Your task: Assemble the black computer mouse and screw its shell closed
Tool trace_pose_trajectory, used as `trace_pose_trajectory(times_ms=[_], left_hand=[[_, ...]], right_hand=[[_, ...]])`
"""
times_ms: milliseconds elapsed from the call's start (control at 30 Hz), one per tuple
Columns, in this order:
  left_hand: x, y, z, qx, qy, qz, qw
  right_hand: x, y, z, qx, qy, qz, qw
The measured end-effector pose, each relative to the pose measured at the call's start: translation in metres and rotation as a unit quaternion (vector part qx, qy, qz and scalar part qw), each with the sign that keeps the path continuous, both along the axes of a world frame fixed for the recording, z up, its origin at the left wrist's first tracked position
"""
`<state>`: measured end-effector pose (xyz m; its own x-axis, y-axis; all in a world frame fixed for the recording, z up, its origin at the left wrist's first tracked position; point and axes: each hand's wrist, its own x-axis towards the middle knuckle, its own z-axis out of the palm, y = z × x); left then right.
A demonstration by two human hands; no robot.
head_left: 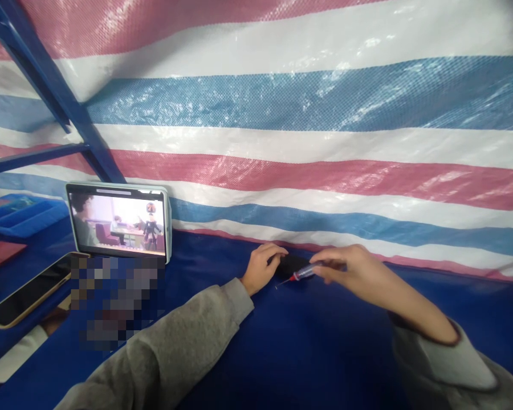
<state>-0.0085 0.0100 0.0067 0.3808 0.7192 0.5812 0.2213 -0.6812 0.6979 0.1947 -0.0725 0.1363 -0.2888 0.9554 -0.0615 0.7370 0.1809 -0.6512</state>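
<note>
My right hand pinches a small screwdriver with a clear handle and a red collar. Its thin metal shaft points down and left, toward the blue tabletop. To its left, the curled fingers of my left hand grip the left side of a dark, flat object, whose kind I cannot make out. This object lies near the back of the table, partly behind the screwdriver. A tiny bright speck, too small to name, shows on the tabletop below the screwdriver's tip.
Left of my hands a propped-up tablet plays a video. A phone lies before it, beside a pixelated patch. A blue compartment tray and a red flat item sit far left. Striped sheeting hangs behind the table.
</note>
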Motion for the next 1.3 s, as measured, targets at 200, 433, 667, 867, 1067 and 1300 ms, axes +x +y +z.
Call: trace_pose_trajectory(times_ms=[200,433,667,867,1067,1300], left_hand=[[-0.001,-0.002,0.001,-0.046,-0.042,0.022,0.998],[-0.005,-0.007,0.003,-0.03,-0.05,0.009,0.998],[0.0,-0.005,-0.001,0.031,-0.041,0.003,0.999],[0.001,-0.002,-0.004,0.045,-0.043,0.015,0.998],[0.0,-0.001,-0.005,0.059,-0.037,0.028,0.997],[0.0,0.0,-0.005,0.069,-0.036,0.026,0.997]], right_hand=[[0.006,-0.002,0.005,0.059,0.037,-0.068,0.995],[0.01,-0.001,0.006,0.12,0.043,-0.156,0.979],[0.01,0.0,0.005,0.118,0.045,-0.164,0.978],[0.012,0.0,0.003,0.129,0.045,-0.163,0.977],[0.012,0.002,0.001,0.146,0.047,-0.166,0.974],[0.012,0.001,0.001,0.152,0.045,-0.148,0.976]])
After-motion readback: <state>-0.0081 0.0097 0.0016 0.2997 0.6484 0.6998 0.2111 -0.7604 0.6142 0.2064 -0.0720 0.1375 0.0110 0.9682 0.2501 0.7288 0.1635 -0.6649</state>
